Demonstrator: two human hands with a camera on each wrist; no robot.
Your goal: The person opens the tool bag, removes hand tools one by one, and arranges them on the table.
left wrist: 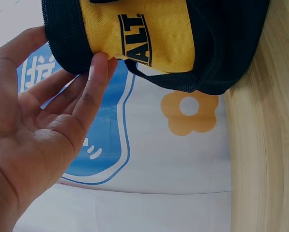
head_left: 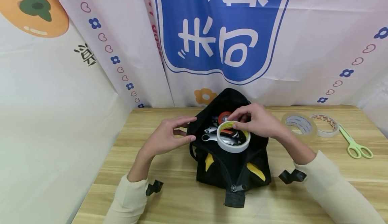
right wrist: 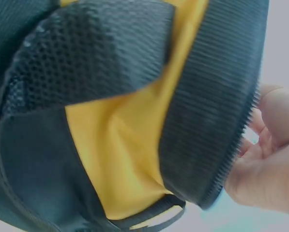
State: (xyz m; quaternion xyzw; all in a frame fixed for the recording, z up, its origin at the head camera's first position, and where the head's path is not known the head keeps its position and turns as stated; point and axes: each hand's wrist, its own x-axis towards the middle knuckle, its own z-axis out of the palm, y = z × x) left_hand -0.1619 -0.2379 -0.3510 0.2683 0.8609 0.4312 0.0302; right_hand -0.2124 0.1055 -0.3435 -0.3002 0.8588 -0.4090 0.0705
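Head view showed your right hand (head_left: 260, 121) pinching the far rim of a white masking tape roll (head_left: 231, 147), thumb in the hole and fingers at the rim. The roll lay just left and near of that hand, over the mouth of a black-and-yellow tool bag (head_left: 212, 175), its open face tilted upward; you couldn't tell whether it touched the combination wrench (head_left: 213, 137) beneath. That placement over the mouth seemed the relation that mattered. Your left hand (head_left: 165, 134), farther from the roll, gripped the bag's left edge. Green scissors (head_left: 348, 136) lay right on the bench (head_left: 172, 170).
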